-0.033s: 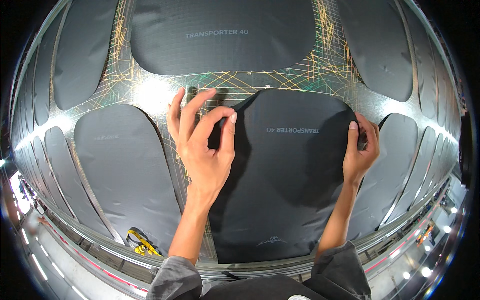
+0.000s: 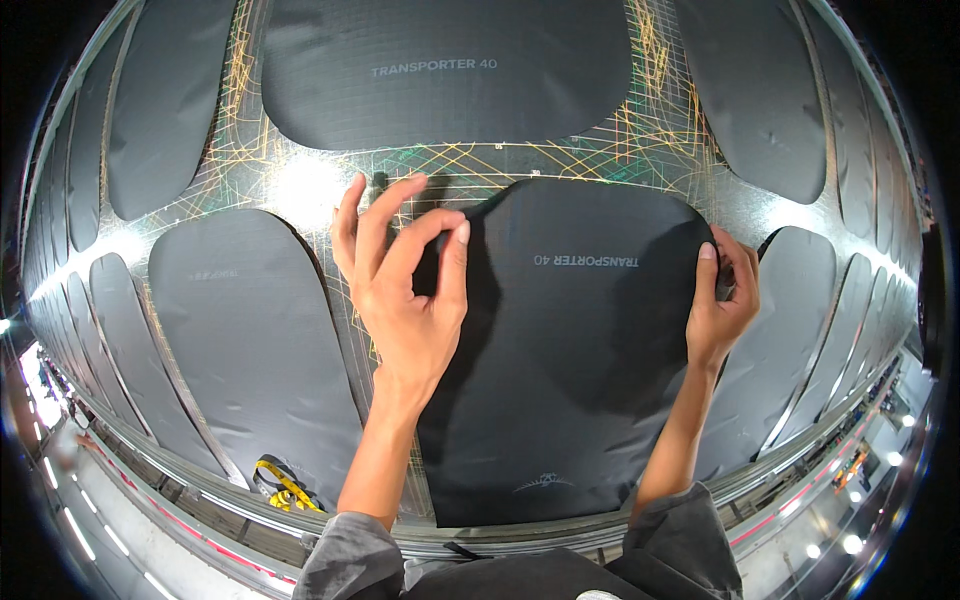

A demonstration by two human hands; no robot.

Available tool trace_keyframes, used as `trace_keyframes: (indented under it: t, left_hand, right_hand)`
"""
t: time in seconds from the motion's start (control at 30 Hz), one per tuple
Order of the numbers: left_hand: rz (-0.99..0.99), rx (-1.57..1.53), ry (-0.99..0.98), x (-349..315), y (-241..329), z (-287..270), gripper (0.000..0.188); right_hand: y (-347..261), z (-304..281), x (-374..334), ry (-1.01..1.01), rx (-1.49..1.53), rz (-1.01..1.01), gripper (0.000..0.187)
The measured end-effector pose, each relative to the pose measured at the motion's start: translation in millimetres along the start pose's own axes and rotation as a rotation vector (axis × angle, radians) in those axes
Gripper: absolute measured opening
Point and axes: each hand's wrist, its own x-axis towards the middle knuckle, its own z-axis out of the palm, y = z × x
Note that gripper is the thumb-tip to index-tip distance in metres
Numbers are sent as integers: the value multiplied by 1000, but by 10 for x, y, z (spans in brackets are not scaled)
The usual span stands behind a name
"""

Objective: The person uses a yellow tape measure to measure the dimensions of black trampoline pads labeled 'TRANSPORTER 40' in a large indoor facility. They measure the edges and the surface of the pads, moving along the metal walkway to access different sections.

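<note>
Black panel (image 2: pixel 560 350) lies between left hand (image 2: pixel 408 300) and right hand (image 2: pixel 722 312); both pinch its far corners.

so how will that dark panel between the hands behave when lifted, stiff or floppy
The dark panel is probably floppy, since its far-left corner bends up at the left hand. Its edge looks thin, so it is likely light for its size.

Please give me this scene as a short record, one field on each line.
Left hand: pinches the far left corner of the black panel
Right hand: holds its far right edge, thumb on top
Panel state: raised at far left corner, pale print on top
Table: marked with yellow and green lines
Other panels: dark, lying on both sides and beyond
Near edge, left: yellow-and-black item, kind unclear
</note>
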Motion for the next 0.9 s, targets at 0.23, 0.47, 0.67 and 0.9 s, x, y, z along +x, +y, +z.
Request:
trace_keyframes:
  t: [0.23,0.47,0.67,0.9]
  left_hand:
    - [24,71,9,64,-84,-18,18]
    - [46,28,9,-17,-53,-53,22]
    - [30,47,21,-20,-78,-43,21]
    - [3,79,6,-24,-83,-8,26]
  right_hand:
    - [-2,2,-7,-5,8,-2,19]
    - [27,-6,-3,-15,20,-16,19]
    - [20,-2,1,-12,16,-33,19]
    - [34,-6,1,-10,15,-22,18]
